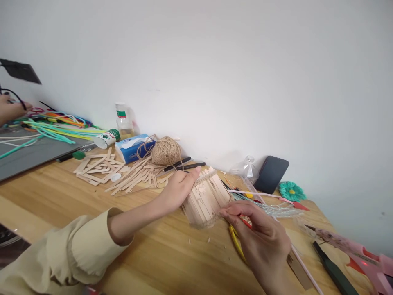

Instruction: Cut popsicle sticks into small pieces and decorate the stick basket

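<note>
My left hand (178,190) is closed on a small holder (210,198) built of pale wooden craft sticks standing side by side. The holder is tilted, and a braided band of twine runs around one end, with a fuzzy strip at the other. My right hand (259,233) pinches at the holder's lower right edge. What lies between its fingertips is too small to make out. Yellow-handled scissors (236,241) rest on the table, partly hidden behind the right hand.
Left of the holder lie loose craft sticks (135,176), a ball of twine (166,151) and a blue tissue pack (135,148). A phone (272,174) leans on the wall. A pink glue gun (353,250) sits right. Another person's hand (14,108) is at pipe cleaners (52,129).
</note>
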